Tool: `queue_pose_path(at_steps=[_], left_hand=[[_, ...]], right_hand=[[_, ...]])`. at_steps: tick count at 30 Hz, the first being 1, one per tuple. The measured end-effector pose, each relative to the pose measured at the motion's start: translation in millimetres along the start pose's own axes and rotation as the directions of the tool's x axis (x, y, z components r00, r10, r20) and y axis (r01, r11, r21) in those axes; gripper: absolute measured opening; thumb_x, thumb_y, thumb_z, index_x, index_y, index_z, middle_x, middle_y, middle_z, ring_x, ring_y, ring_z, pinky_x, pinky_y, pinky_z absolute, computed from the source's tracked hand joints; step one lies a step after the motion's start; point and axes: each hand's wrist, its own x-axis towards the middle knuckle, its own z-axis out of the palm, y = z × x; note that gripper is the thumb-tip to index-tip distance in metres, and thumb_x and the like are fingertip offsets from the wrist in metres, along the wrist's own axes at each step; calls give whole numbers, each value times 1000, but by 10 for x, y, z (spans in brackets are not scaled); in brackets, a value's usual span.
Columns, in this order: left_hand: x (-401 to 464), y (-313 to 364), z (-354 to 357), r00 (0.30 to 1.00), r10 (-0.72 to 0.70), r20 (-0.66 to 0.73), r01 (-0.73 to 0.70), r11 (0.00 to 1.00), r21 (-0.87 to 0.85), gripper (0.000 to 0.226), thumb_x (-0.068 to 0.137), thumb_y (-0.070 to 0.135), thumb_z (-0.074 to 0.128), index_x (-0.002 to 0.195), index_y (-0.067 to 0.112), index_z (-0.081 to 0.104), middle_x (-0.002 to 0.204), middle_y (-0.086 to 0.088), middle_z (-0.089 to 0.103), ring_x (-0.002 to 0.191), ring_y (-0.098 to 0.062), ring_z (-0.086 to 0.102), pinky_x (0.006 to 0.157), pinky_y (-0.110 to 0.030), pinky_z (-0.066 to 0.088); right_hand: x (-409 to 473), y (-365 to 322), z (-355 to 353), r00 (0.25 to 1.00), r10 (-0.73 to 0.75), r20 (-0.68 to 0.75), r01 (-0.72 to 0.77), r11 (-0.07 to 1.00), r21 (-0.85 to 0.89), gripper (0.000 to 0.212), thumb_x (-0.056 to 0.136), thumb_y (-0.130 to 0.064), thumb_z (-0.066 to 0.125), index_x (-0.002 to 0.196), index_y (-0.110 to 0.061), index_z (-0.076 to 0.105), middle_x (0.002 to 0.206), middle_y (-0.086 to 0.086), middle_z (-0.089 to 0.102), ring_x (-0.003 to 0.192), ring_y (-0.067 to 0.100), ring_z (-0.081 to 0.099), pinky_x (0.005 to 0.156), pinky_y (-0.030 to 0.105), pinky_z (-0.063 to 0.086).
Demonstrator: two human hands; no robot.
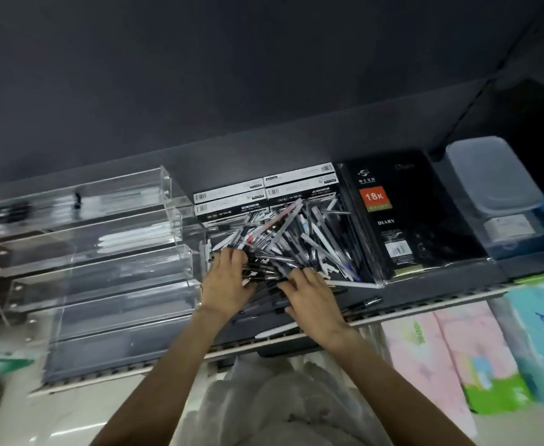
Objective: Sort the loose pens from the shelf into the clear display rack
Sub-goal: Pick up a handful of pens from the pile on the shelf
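Pens are being gathered: the loose pens [283, 239] are heaped on the shelf [425, 284], right of the clear display rack [97, 239]. The left hand [227, 281] and right hand [312, 300] are laid, fingers curled, on the heap; whether pens are gripped cannot be told. Next, like pens must be singled out.

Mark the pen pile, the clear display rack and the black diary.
pen pile [283, 239], head view, middle of the heap
clear display rack [103, 252], head view, front of a middle tier
black diary [402, 220], head view, cover centre

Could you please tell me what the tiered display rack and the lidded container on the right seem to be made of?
Display rack: apparently clear, glossy acrylic; see-through tiers with bright edge glints. Lidded container: probably translucent, frosted plastic; cloudy lid, soft sheen.
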Motion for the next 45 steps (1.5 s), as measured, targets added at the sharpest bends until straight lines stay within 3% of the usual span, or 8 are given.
queue_pose_path(at_steps=[6,12,16,22,28,34,40,45], left_hand=[[-25,-15,33,999,52,14,-54,984,172,54,83,55,59,122,18,51,126,1,37,122,-16,35,111,-32,29],[44,-10,-4,999,30,10,-32,950,311,62,84,63,50,128,20,47,129,0,38,123,-18,36,109,-35,28],[19,-68,35,999,32,17,-35,967,253,56,86,60,50,125,20,42,123,1,47,119,-17,46,109,-37,29],[115,-110,-11,997,12,75,-8,999,-45,44,87,44,61,118,18,43,118,-1,57,105,-19,59,87,-31,49],[161,24,-43,992,29,126,-48,988,149,53,89,34,61,128,10,35,124,-9,50,110,-26,57,83,-31,51],[181,60,-68,984,64,168,-94,979,179,45,92,26,58,127,8,37,119,-13,53,96,-27,63,74,-30,53],[179,133,-109,983,87,163,-134,943,306,38,94,12,49,128,2,37,125,-15,54,111,-27,57,85,-30,48],[199,167,-322,965,62,254,-138,945,295,37,100,31,39,124,3,39,114,-11,62,105,-27,61,72,-33,46]], right_hand=[[131,114,-46,999,-32,8,32,996,81,45,90,-28,58,132,-13,49,124,7,46,117,26,40,101,38,36],[237,152,-47,1000,-22,-10,23,997,75,41,87,-24,62,126,-14,55,120,8,48,117,26,44,102,38,38],[270,181,-57,999,4,-35,-1,997,79,37,87,-23,63,122,-15,59,117,7,51,113,25,48,100,37,40],[292,140,-44,999,2,-44,2,996,88,34,86,-23,64,120,-15,61,114,7,51,111,25,49,99,38,41],[307,128,-5,997,10,-76,-5,998,62,31,81,-20,68,111,-16,64,108,6,53,104,25,53,93,39,47],[305,142,27,988,45,-146,-42,999,23,37,67,-19,80,102,-15,69,95,5,57,88,24,59,79,39,54],[305,136,76,983,35,-179,-37,999,-6,38,63,-20,82,98,-16,70,93,5,58,84,24,60,73,38,54],[286,178,47,979,49,-199,-35,997,71,33,77,-15,71,109,-14,66,102,7,59,93,26,59,82,39,51]])
